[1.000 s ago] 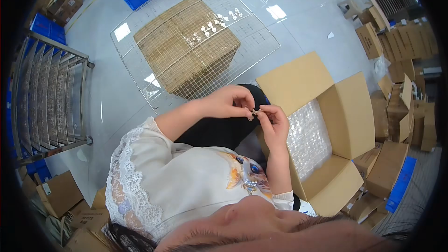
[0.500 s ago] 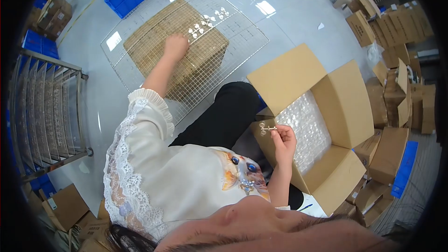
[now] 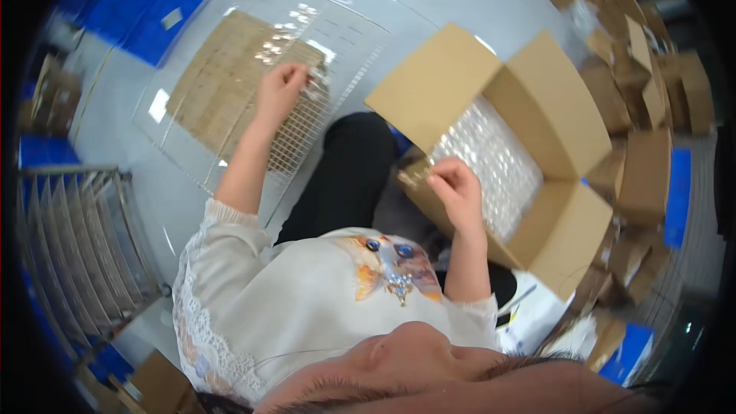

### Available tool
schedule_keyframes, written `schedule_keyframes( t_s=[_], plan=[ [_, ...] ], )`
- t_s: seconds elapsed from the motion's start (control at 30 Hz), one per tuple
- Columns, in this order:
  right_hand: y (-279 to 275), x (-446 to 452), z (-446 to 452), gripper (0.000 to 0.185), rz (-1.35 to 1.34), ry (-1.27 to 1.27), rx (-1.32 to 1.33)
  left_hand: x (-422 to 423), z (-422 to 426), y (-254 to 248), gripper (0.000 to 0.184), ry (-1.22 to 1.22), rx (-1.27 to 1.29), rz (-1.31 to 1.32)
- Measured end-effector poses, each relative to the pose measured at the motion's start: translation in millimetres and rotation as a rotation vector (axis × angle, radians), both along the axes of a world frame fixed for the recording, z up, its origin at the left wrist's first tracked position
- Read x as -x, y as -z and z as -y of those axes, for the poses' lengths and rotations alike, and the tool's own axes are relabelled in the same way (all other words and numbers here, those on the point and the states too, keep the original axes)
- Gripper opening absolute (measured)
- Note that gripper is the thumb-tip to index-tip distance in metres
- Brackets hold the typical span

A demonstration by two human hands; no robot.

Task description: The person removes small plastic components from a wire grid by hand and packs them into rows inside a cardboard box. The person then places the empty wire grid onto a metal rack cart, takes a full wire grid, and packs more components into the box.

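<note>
My left hand [image 3: 280,93] is over the right part of the wire rack [image 3: 244,116], thumb and fingers pinched on a small, blurred clear piece [image 3: 314,86]. Further up the rack lie several small shiny clear pieces [image 3: 277,40], also blurred. At the near-left edge of the open cardboard box [image 3: 548,126], my right hand [image 3: 460,188] pinches another small clear branched piece [image 3: 416,174] between thumb and fingertips. Flat, clear, bubbly-looking packing [image 3: 491,165] is visible inside the box.
A brown block-like box [image 3: 207,80] supports the rack. Blue crates [image 3: 146,4] stand at the upper left, a metal rack of trays [image 3: 80,241] at the lower left. Cardboard boxes [image 3: 644,176] are piled at the right. White papers [image 3: 529,310] lie beside my right arm.
My hands have parted; the left moved to the wire rack and now pinches a clear piece. My right hand still holds its piece near the box. The whole view has shifted and turned.
</note>
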State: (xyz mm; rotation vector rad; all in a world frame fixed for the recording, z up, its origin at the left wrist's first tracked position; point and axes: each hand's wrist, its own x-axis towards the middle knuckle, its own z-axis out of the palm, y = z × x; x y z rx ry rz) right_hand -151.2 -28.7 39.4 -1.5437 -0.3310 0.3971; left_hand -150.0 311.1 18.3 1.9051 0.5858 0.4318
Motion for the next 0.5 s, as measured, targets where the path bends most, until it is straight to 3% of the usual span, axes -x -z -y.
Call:
schedule_keyframes(
  t_s=[0.03, 0.1, 0.2, 0.5],
  plan=[
    [-5.9, -5.4, -3.8, 0.007, 0.071, -0.045, -0.057, 1.7, 32.2, -9.2, 0.019, 0.103, 0.202, 0.026],
    [-23.5, -10.0, -9.6, 0.006, 0.067, -0.066, -0.092, 2.2, 76.7, -4.6, 0.019, 0.357, 0.255, 0.016],
    [-35.8, -14.6, -6.0, 0.006, 0.061, -0.002, 0.006, 3.8, 133.6, -11.6, 0.019, 0.532, 0.362, 0.042],
    [-17.9, -9.2, 58.3, 0.009, -0.082, 0.170, 0.107, 9.5, 209.8, -2.9, 0.016, 0.646, 0.579, 0.015]
  ],
)
